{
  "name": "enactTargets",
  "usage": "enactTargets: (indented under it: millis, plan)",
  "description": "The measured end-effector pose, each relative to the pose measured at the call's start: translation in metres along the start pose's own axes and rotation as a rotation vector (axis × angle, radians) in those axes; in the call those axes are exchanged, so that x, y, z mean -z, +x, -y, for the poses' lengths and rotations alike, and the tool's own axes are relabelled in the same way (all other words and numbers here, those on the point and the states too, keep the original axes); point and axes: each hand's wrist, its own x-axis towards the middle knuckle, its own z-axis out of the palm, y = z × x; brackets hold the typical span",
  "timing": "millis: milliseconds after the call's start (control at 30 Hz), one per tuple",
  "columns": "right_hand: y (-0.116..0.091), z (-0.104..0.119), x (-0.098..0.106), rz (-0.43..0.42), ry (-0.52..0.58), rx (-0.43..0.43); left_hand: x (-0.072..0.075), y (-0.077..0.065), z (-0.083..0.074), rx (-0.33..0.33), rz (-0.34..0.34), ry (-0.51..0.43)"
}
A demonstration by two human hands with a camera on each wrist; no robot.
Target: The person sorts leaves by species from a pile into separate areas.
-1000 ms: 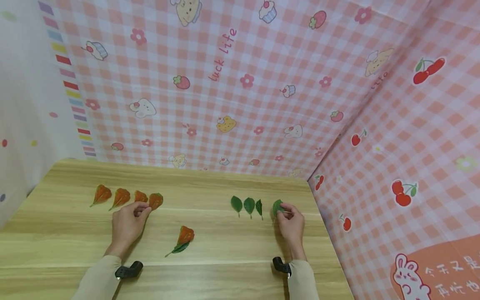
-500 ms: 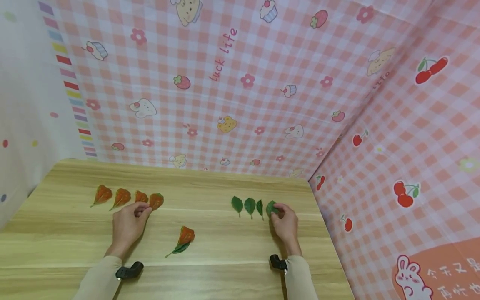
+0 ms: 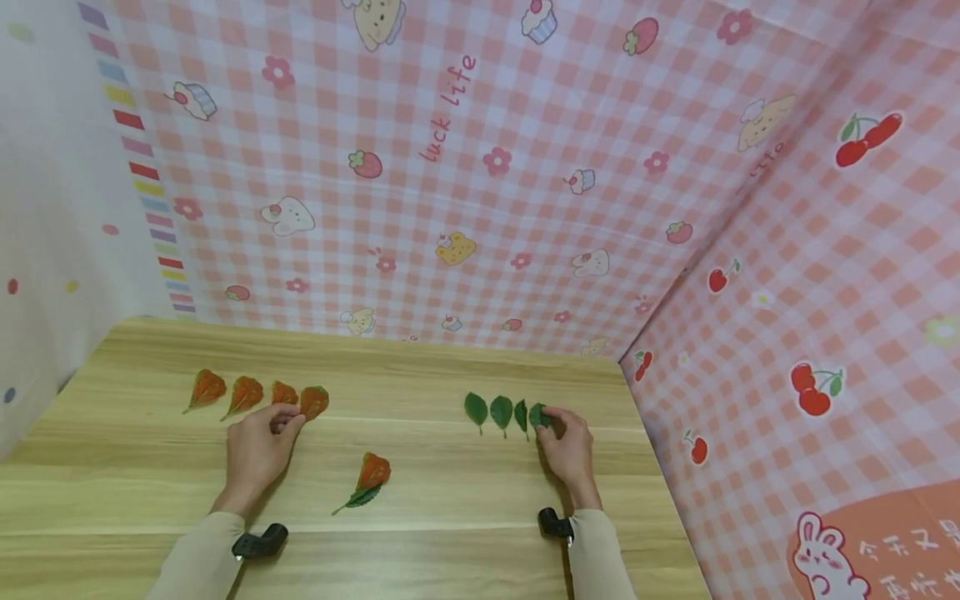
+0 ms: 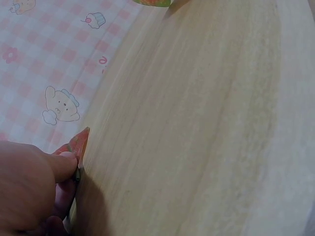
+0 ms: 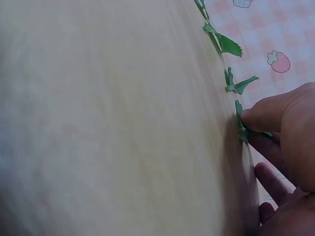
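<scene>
My left hand (image 3: 258, 446) pinches an orange-red leaf (image 3: 314, 403) between thumb and fingertips, at the right end of a row of similar leaves. In the left wrist view the thumb lies over the lower part of that red leaf (image 4: 81, 143). On the right, my right hand (image 3: 570, 450) pinches a green leaf (image 3: 538, 414) by its right edge, close beside a narrow, folded green leaf (image 3: 521, 417). The right wrist view has the held green leaf (image 5: 239, 114) under the thumb, low at the tabletop. Two broader green leaves (image 3: 501, 412) lie farther left in that row.
More orange-red leaves (image 3: 207, 388) lie at the back left of the wooden table (image 3: 420, 558). A red leaf (image 3: 373, 472) overlaps a green leaf (image 3: 364, 496) near the middle front. Checked cloth walls (image 3: 465, 208) stand behind and to the right.
My right hand has moved left with its green leaf, bringing it up beside the narrow folded one. The left hand has kept its place on the red leaf.
</scene>
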Motion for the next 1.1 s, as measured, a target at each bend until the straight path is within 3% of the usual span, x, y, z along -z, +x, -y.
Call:
enactTargets:
  millis: [1100]
  plan:
    - [0.0026, -0.0037, 0.0032, 0.001, 0.072, 0.074, 0.0064, -0.0003, 0.0006, 0.010, 0.025, -0.035]
